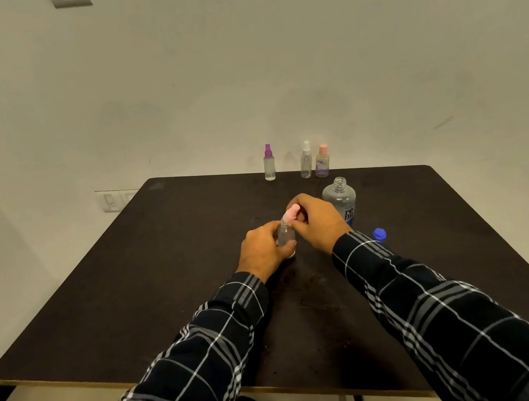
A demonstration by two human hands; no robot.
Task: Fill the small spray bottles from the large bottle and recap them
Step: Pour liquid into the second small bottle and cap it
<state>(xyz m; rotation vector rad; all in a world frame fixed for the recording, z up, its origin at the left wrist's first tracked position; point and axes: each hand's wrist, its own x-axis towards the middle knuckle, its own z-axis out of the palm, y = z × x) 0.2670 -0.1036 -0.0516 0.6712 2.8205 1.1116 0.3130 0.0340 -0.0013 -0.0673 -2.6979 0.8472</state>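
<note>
Bottom of frame: two forearms in dark plaid sleeves [192, 367] reach up from the lower edge across a dark brown bench [115, 293].

Centre of frame: the left hand [262, 252] grips a small spray bottle [285, 235], fingers [272, 226] curled round its body. The bottle is clear plastic, upright, with its base on or just above the bench; liquid level not readable. The right hand [317, 223] touches the bottle's top, fingers closed in a pinch on the pale pink spray cap [294, 213], which sits at the neck. Cannot tell whether it is fully seated.

Just right of the right wrist: a blue cap [379, 234] lies loose on the bench.

Just behind the right hand: the large bottle [341, 200], clear, upright, neck open, with dark lettering on its lower part.

Far edge, upper centre: three small bottles stand upright, a purple-topped spray bottle [269, 163] apart to the left, then a white-topped spray bottle [305, 161] just beside a pink-capped bottle [322, 161] with a purplish label.

Beyond: pale wall, socket plate [112, 200] at the bench's far left corner.
</note>
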